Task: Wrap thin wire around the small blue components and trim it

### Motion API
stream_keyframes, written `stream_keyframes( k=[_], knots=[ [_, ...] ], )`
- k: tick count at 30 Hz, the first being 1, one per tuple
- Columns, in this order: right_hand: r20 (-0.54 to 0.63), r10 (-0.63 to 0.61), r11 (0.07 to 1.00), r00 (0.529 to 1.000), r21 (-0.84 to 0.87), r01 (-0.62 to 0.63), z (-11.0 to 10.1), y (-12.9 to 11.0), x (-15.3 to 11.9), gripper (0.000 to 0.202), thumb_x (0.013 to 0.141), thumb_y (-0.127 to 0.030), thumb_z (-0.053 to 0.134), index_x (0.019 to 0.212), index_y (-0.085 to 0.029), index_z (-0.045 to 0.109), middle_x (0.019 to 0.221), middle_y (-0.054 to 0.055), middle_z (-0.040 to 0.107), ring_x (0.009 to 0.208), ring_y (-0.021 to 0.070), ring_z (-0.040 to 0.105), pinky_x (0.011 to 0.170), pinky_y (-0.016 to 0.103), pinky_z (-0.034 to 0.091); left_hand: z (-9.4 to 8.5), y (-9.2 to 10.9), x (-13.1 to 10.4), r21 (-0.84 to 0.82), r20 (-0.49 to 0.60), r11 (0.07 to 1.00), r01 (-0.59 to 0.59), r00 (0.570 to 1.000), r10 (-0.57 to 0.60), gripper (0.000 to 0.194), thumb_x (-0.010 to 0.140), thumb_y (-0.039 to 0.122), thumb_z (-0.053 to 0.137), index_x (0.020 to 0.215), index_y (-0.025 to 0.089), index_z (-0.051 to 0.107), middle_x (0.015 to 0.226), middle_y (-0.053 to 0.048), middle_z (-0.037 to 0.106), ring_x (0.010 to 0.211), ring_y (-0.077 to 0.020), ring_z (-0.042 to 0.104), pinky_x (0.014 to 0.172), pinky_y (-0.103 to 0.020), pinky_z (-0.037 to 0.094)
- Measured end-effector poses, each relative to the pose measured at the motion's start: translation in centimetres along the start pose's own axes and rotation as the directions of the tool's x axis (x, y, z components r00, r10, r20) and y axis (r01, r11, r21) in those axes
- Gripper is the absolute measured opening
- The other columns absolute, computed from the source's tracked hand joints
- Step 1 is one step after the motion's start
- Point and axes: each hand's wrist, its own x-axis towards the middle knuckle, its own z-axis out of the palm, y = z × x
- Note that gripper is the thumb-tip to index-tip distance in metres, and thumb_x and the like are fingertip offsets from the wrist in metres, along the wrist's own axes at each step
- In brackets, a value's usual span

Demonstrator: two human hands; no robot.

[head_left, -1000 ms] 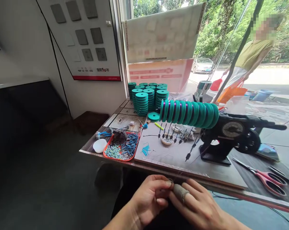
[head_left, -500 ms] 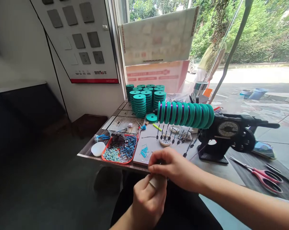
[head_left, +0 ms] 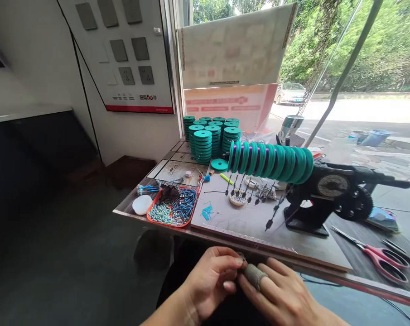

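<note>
Below the table's front edge, my left hand (head_left: 208, 278) is closed, thumb and forefinger pinched on something tiny, perhaps a thin thread. My right hand (head_left: 286, 292) meets it fingertip to fingertip; a grey sleeve (head_left: 255, 276) covers one finger, and its thumb is hidden. What lies between the fingertips is too small to name. Above them, teal foam spools (head_left: 269, 163) sit in a row on the shaft of a black hand-cranked winder (head_left: 327, 190). Several dark beaded line fittings (head_left: 269, 224) hang or lie below the spools.
An orange tray (head_left: 172, 206) of small blue, green and silver parts stands left, beside a white lid (head_left: 142, 205). Blue tubes (head_left: 207, 211) lie on the board (head_left: 232, 226). Stacked teal spools (head_left: 203, 147) stand behind. Red-handled scissors (head_left: 374, 256) lie right. A small bowl (head_left: 238, 198) holds beads.
My hands have moved down and nearer to me, away from the board's edge. My right hand, earlier above the left, is now beside it with its fingers stretched. The view has shifted slightly.
</note>
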Motion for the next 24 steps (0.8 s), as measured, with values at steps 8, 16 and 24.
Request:
stream_keyframes(
  k=[8, 16, 24],
  knots=[
    [0.411, 0.374, 0.487, 0.832, 0.676, -0.553, -1.6, 1.0, 3.1, 0.031, 0.090, -0.035, 0.043, 0.065, -0.018, 0.052, 0.060, -0.002, 0.054, 0.055, 0.0083, 0.049, 0.051, 0.016, 0.038, -1.8, -1.9, 0.2, 0.737, 0.556, -0.223, -0.638, 0.384, 0.737, 0.021, 0.079, 0.008, 0.050, 0.082, 0.017, 0.069, 0.082, -0.010, 0.065, 0.071, -0.0193, 0.061, 0.065, -0.028, 0.049],
    [0.671, 0.455, 0.025, 0.585, 0.648, -0.761, -0.5, 4.2, 8.9, 0.018, 0.073, -0.030, 0.059, 0.063, -0.016, 0.054, 0.054, -0.004, 0.047, 0.049, 0.0074, 0.042, 0.046, 0.018, 0.035, -2.1, -1.8, 0.4, 0.689, 0.551, -0.310, -0.654, 0.196, 0.811, 0.023, 0.076, 0.006, 0.056, 0.085, 0.021, 0.071, 0.071, -0.007, 0.067, 0.061, -0.0183, 0.059, 0.056, -0.029, 0.046],
    [-0.009, 0.025, 0.996, 1.000, 0.085, -0.024, -2.2, 1.6, 1.7, 0.029, 0.086, -0.005, 0.036, 0.089, -0.016, 0.062, 0.064, 0.001, 0.064, 0.051, 0.0121, 0.057, 0.050, 0.026, 0.041, -0.2, -0.2, 0.2, -0.134, -0.003, 0.991, 0.013, 1.000, -0.014, 0.013, 0.055, 0.006, 0.069, 0.061, 0.013, 0.059, 0.058, 0.001, 0.056, 0.042, -0.0017, 0.036, 0.037, -0.012, 0.023]
  ],
)
